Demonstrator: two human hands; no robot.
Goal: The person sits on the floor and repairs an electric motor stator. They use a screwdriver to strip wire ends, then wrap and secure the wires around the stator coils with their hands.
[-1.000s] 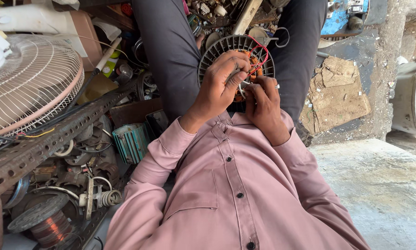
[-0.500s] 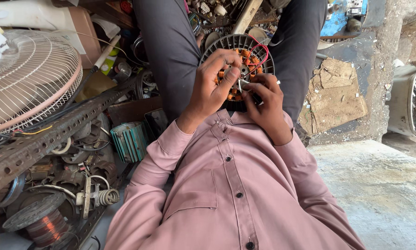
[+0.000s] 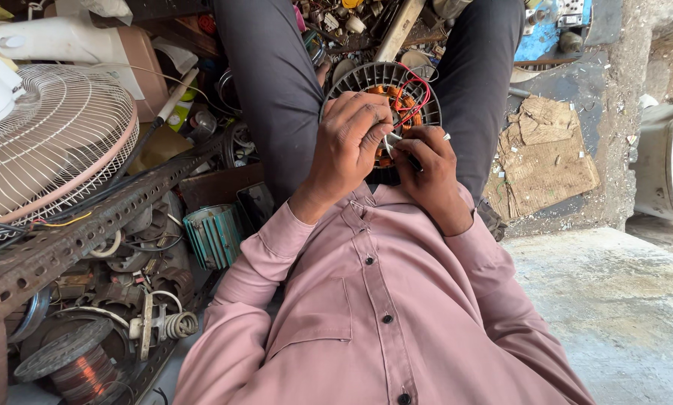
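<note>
Stator (image 3: 396,94) sits under both hands; my left hand (image 3: 347,146) grips its rim, right hand (image 3: 426,161) pinches a thin tool (image 3: 396,137), best kept steady off windings.

Scrap cardboard and one box, no screens or signs.

Torn piece of brown cardboard (image 3: 548,155), flattened and ragged at the edges, lying on the ground at the right, beside the dark trouser leg. Brown cardboard box (image 3: 140,66) at upper left, standing behind the wire fan guard, partly hidden by a white plastic housing laid across its top. Printing or labels on either too small to tell.
</note>
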